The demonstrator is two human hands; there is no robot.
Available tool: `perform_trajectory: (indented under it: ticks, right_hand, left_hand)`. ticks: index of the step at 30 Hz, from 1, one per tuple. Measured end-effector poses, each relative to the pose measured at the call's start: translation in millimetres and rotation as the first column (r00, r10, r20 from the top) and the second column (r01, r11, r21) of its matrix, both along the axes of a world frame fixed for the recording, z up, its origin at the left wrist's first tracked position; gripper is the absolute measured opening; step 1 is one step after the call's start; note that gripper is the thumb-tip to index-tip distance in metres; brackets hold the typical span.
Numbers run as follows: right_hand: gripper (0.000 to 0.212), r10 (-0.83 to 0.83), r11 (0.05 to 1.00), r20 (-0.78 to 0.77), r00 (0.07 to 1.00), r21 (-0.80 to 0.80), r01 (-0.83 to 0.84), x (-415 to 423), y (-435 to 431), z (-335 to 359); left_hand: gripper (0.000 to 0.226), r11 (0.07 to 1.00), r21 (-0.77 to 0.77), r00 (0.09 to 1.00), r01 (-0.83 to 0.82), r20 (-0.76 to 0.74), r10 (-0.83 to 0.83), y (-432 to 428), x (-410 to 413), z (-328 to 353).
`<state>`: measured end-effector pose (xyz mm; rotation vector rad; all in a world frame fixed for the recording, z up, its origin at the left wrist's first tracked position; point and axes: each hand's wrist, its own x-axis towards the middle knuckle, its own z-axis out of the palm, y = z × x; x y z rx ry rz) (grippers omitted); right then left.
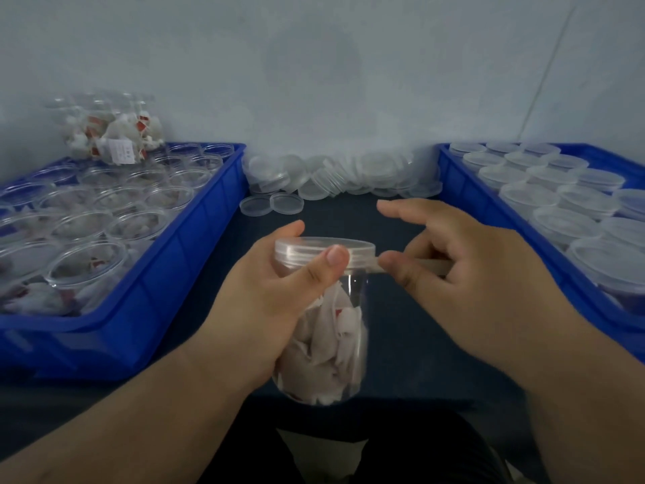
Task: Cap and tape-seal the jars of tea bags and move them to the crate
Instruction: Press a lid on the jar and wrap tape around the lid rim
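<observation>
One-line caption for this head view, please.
Left hand grips a capped jar of tea bags while the right hand pinches a tape strip against its lid.

- At the left of the frame I see the left crate [195,246], with open jars [136,225] in it and stacked jars [115,134] on them at upper left.
- The right crate [488,218], at the right edge, holds capped jars [565,221].
- Between the crates, at centre back, sits a pile of lids [342,176], with two loose lids [272,204] before it.
- At lower centre my left hand [272,298] grips a jar [331,337]; just to its right, my right hand [464,267] pinches a tape strip [429,265].

No writing can be read; a white tag [120,152] in a jar [104,124] far left beyond the fingers [323,269] shows only blurred marks.
</observation>
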<state>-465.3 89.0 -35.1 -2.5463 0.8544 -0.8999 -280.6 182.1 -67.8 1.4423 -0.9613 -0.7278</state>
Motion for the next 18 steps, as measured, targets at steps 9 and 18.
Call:
perform_trajectory:
  ticks: [9,18]
  right_hand:
    - [0.047,0.106,0.987,0.212,0.971,0.096,-0.128,-24.0,-14.9,11.9]
    - [0.048,0.042,0.999,0.261,0.965,0.004,-0.044,-5.3,-11.0,-5.7]
  left_hand:
    - [0.071,0.998,-0.022,0.957,0.052,-0.284,-0.056,0.5,-2.0,1.5]
    - [0.121,0.975,-0.145,0.906,0.167,-0.368,-0.210,8.5,-7.6,4.0]
